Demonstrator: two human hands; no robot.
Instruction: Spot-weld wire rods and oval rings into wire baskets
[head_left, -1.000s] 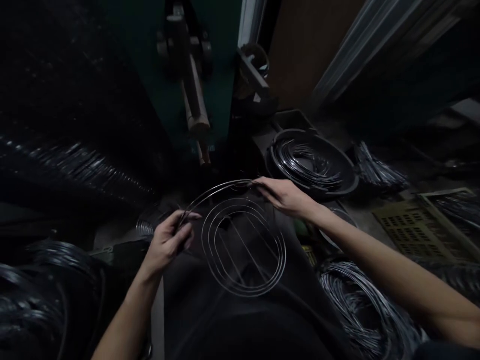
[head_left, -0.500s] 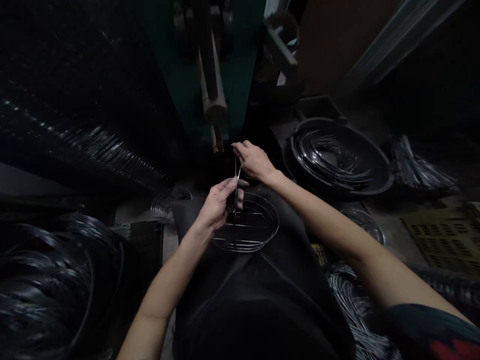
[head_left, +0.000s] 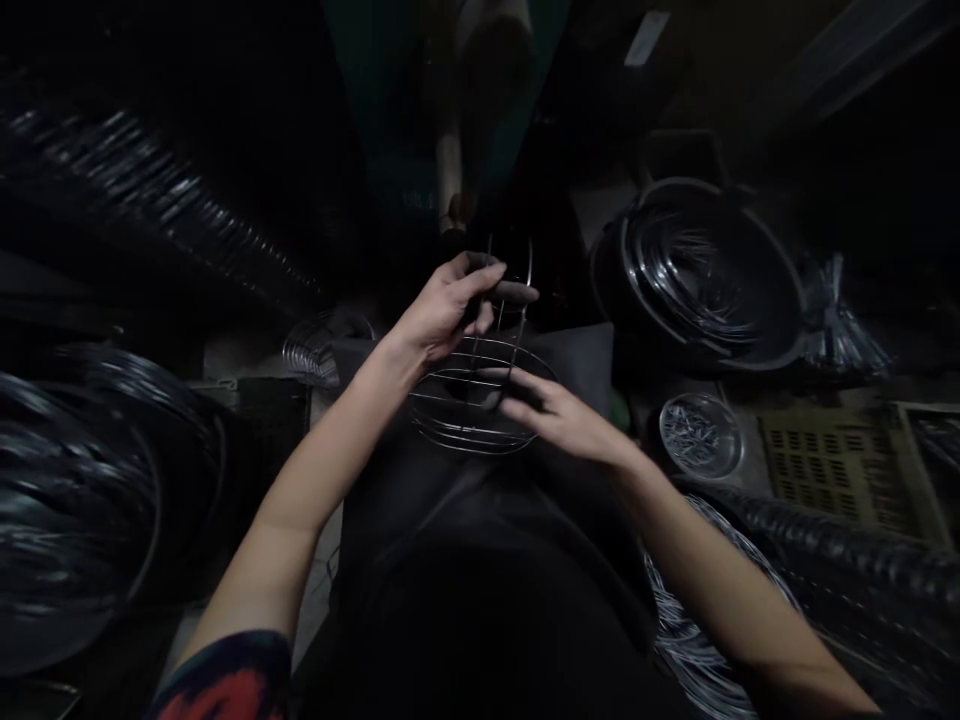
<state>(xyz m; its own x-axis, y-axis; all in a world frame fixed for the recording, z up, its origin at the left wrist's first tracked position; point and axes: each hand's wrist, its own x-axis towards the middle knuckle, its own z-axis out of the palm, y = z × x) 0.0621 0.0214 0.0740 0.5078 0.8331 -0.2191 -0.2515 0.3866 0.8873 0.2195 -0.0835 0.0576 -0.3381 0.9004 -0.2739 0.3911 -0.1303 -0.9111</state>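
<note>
A round wire rack (head_left: 480, 430) with thin crossbars and two thin uprights sits over the dark apron covering my lap. My left hand (head_left: 461, 300) is closed at the rack's upper part, thumb and forefinger pointing right beside the uprights. Lower down, my right hand (head_left: 559, 410) reaches in from the right with its fingers stretched and apart, at the base of the right upright and the rim. Its fingertips overlap the wires; whether they press on them is hard to see in the dim light. Beyond the hands is a machine's rod-like tool (head_left: 450, 180).
A black tub (head_left: 780, 330) of curved wires stands at the right, near a round dish (head_left: 739, 440) of small metal pieces and a yellow crate (head_left: 832, 470). Wire bundles (head_left: 690, 620) lie lower right. More wire coils (head_left: 67, 500) fill the left side.
My right hand has come down from the top of the wire to the rack's rim and opened. My left hand has moved up, and the rack now shows two separate uprights. The view has shifted.
</note>
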